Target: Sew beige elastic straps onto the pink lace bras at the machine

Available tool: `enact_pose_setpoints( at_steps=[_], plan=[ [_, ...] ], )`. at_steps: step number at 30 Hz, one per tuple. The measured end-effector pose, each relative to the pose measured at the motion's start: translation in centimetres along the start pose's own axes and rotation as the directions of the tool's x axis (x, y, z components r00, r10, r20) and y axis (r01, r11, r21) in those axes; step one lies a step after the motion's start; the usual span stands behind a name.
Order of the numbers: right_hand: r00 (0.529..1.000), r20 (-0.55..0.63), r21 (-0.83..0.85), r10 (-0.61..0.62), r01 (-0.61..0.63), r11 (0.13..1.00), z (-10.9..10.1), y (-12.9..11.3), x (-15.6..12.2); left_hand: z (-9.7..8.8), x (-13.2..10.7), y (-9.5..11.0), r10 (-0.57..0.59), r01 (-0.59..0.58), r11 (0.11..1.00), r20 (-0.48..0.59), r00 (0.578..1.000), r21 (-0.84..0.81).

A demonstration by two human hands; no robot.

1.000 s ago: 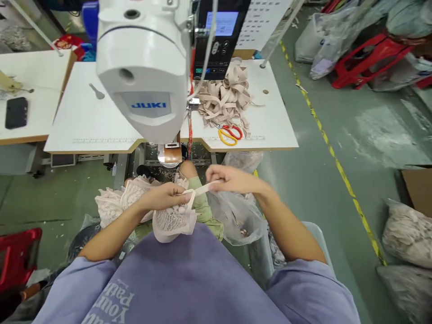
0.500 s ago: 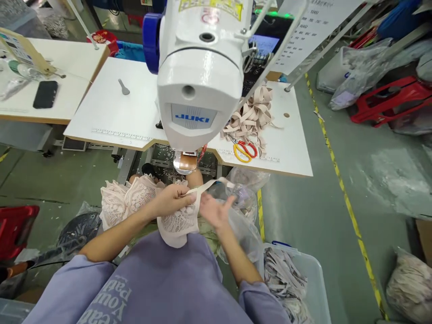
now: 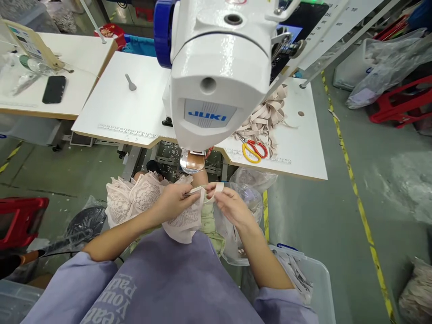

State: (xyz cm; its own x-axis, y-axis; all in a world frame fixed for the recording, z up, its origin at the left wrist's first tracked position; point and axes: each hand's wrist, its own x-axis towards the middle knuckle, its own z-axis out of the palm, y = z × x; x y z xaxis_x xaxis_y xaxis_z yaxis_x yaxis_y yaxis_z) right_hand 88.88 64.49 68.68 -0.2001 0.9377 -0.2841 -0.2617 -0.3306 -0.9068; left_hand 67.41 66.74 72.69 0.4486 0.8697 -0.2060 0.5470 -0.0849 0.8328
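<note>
Over my lap, my left hand (image 3: 173, 200) is closed on a pale pink lace garment (image 3: 135, 198) and pinches one end of a beige elastic strap (image 3: 206, 191). My right hand (image 3: 227, 204) pinches the other end of that strap, close beside the left hand. Both hands sit just below the head of a white JUKI sewing machine (image 3: 216, 76). More lace hangs down from my left hand onto my purple shirt.
The white sewing table (image 3: 135, 112) carries a heap of beige straps (image 3: 268, 114) and red-and-yellow scissors (image 3: 253, 148). A clear plastic bag (image 3: 243, 198) hangs at my right knee. A plastic bin of strips (image 3: 303, 279) stands lower right; a black phone (image 3: 54, 89) lies on the left table.
My right hand, which had been open below the strap, has come up and pinched the strap near my left hand. The view has shifted slightly rightward.
</note>
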Motion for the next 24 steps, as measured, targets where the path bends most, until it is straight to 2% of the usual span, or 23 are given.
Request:
enact_pose_setpoints(
  at_steps=[2,4,7,9,10,12,14,15,17,20,22,24],
  plan=[
    [0.991,0.132,-0.156,-0.021,0.042,0.987,0.8,-1.0,-0.3,0.1,0.0,0.0,-0.011,0.011,0.999,0.000,1.000,0.038],
    [0.984,0.154,-0.295,-0.086,0.128,0.947,1.8,-1.9,-0.6,0.0,0.1,0.3,-0.003,0.002,0.998,0.004,1.000,0.062],
    [0.973,0.124,-0.385,-0.194,0.227,0.894,2.8,-2.9,-0.9,-0.6,0.1,0.5,0.171,-0.169,0.984,-0.024,0.985,0.062],
    [0.967,0.121,-0.342,-0.226,0.255,0.904,2.9,-3.2,-0.7,-0.8,-0.1,0.5,0.316,-0.315,0.949,-0.069,0.946,0.026],
    [0.965,0.120,-0.296,-0.235,0.261,0.919,2.9,-3.2,-0.4,-0.8,-0.3,0.3,0.352,-0.354,0.935,-0.086,0.932,-0.003],
    [0.966,0.112,-0.204,-0.235,0.254,0.945,2.5,-3.1,0.5,-0.4,-0.5,-0.2,0.342,-0.349,0.936,-0.112,0.933,-0.042],
    [0.976,0.114,-0.155,-0.184,0.200,0.967,2.1,-3.2,1.9,0.2,-0.4,-0.8,0.290,-0.298,0.954,-0.186,0.939,-0.019],
    [0.984,0.114,-0.144,-0.135,0.151,0.978,1.8,-3.4,2.7,0.4,-0.3,-1.2,0.277,-0.281,0.960,-0.233,0.932,0.016],
    [0.994,0.106,-0.133,-0.033,0.047,0.990,1.3,-4.0,4.2,0.3,0.3,-1.7,0.337,-0.313,0.941,-0.280,0.899,0.127],
    [0.998,0.063,-0.123,-0.013,0.021,0.992,0.4,-5.2,6.2,-1.1,1.4,-1.9,0.492,-0.409,0.846,-0.203,0.847,0.341],
    [0.998,0.036,-0.158,-0.042,0.047,0.986,-0.3,-5.7,7.3,-2.3,2.0,-1.7,0.483,-0.385,0.841,-0.206,0.851,0.380],
    [0.998,0.010,-0.204,-0.068,0.068,0.977,-0.8,-5.8,8.5,-3.2,2.4,-1.3,0.388,-0.314,0.903,-0.239,0.890,0.294]
  ],
)
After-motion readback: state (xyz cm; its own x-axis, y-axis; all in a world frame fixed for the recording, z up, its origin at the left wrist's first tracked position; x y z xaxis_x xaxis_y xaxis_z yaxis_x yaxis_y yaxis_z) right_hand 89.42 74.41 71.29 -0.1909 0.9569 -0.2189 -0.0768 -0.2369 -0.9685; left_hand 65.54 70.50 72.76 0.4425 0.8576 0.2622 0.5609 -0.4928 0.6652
